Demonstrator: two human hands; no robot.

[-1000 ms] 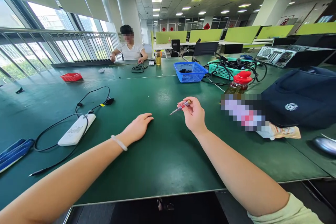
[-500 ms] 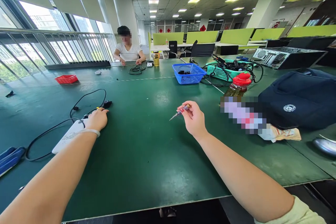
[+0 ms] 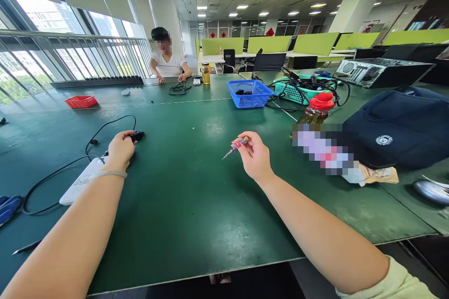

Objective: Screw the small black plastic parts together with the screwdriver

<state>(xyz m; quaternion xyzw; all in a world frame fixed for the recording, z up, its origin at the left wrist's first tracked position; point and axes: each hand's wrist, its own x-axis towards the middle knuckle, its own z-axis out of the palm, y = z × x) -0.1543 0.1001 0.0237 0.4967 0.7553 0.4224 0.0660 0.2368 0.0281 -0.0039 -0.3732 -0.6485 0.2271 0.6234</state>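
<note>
At the left, my left hand (image 3: 120, 149) is closed, its fingertips on a small black cable connector (image 3: 139, 136). Under and beside that wrist lies a flat white box (image 3: 79, 182), partly hidden by my arm. A black cable (image 3: 40, 189) loops around it on the table. My right hand (image 3: 255, 155) pinches a thin precision screwdriver (image 3: 234, 149) above the middle of the table, its tip pointing down and to the left. A dark pen-like tool (image 3: 27, 247) lies beside my left forearm.
On the green table (image 3: 182, 219) stand a red tray (image 3: 81, 102), a blue basket (image 3: 250, 98), a green basket of cables (image 3: 291, 91) and a red-capped bottle (image 3: 317, 107). A dark bag (image 3: 400, 131) lies right. Another person (image 3: 168, 63) sits opposite.
My left hand has shifted from beside the white box to the black connector and closed on it. My right hand still holds the screwdriver. The view has moved slightly.
</note>
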